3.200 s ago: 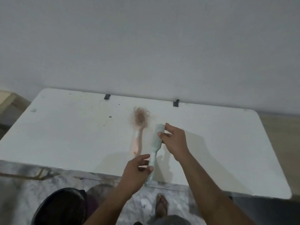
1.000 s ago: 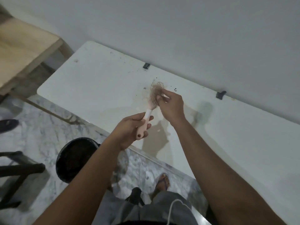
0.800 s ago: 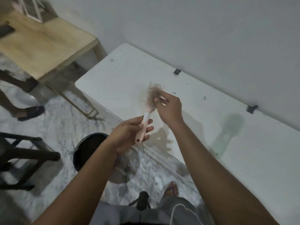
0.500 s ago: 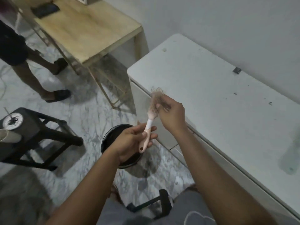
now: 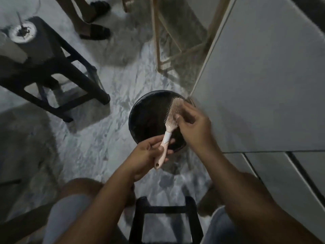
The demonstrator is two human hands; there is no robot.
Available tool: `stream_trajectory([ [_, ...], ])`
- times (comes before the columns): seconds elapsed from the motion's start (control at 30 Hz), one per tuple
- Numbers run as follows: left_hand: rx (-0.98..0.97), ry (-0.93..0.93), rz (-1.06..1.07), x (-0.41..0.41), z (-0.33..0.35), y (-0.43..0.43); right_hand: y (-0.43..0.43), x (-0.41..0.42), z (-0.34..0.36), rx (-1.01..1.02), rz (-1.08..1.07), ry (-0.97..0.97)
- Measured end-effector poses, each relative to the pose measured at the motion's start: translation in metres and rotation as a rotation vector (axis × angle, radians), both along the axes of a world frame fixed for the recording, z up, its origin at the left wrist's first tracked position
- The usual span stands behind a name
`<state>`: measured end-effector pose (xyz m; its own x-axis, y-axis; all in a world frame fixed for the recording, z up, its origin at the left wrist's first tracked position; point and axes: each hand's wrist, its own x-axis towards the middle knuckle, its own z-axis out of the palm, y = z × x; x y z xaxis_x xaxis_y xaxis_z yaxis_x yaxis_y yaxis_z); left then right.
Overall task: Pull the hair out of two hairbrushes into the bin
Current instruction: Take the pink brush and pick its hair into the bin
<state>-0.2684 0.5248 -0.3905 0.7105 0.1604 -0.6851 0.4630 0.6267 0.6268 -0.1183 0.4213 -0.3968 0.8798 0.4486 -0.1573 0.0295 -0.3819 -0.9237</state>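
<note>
Light, stiff pink hairbrush was held over the black bin, left hand wrapped round its handle; the blurred right hand apparently pinched the soft, tangled hair mat, best taken at its edge.

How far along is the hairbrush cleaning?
Done: the pink plastic hairbrush is over the round black bin. In hand: left hand grips its handle, right hand pinches the matted hair. Left: that hair is still on the bristles; the second brush is out of view.
</note>
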Motion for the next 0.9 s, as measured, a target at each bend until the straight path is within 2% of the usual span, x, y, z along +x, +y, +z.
stream_trajectory([
  [0.1, 0.006, -0.011, 0.056, -0.019, -0.038, -0.001, 0.011, -0.015, -0.038, 0.007, 0.062, -0.036],
  [0.2, -0.011, -0.039, 0.095, -0.040, -0.050, -0.003, 0.017, -0.029, -0.047, -0.019, 0.110, -0.080],
  [0.37, -0.048, -0.121, 0.164, -0.073, -0.019, -0.005, 0.020, -0.044, -0.009, -0.011, 0.229, -0.004],
  [0.57, 0.011, -0.150, 0.175, -0.088, -0.006, 0.008, 0.030, -0.037, 0.019, -0.027, 0.402, -0.047],
  [0.7, 0.008, -0.125, 0.160, -0.078, -0.014, 0.024, 0.032, -0.029, 0.014, -0.020, 0.430, -0.073],
  [0.8, 0.020, -0.087, 0.179, -0.066, -0.030, 0.029, 0.033, -0.023, -0.013, -0.003, 0.472, -0.110],
  [0.9, 0.085, -0.011, 0.182, -0.049, -0.046, 0.026, 0.037, -0.014, -0.046, -0.004, 0.418, -0.176],
])
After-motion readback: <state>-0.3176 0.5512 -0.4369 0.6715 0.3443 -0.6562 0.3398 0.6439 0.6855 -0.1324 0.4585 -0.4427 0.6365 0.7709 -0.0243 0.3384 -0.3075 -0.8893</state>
